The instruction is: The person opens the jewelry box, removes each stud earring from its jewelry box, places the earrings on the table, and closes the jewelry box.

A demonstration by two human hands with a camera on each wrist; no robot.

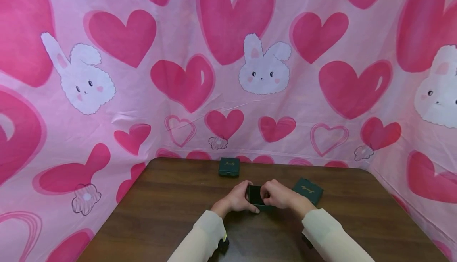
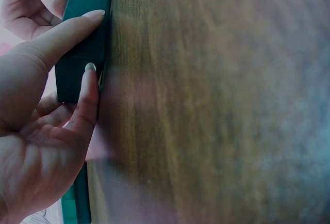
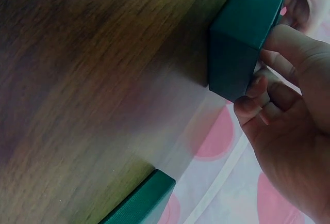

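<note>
A small dark green box with a black upper face stands on the table in front of me. My left hand grips its left end; in the left wrist view the thumb lies along the near side wall. Curled over the box's right end is my right hand. In the right wrist view its fingers bend at the far corner and upper edge of the box. Their tips are partly hidden, so what they touch inside the rim cannot be seen.
A green box with gold script sits farther back on the brown wooden table. Another green box or lid with gold script lies turned just beyond my right wrist. Pink heart-and-rabbit cloth hangs around the table.
</note>
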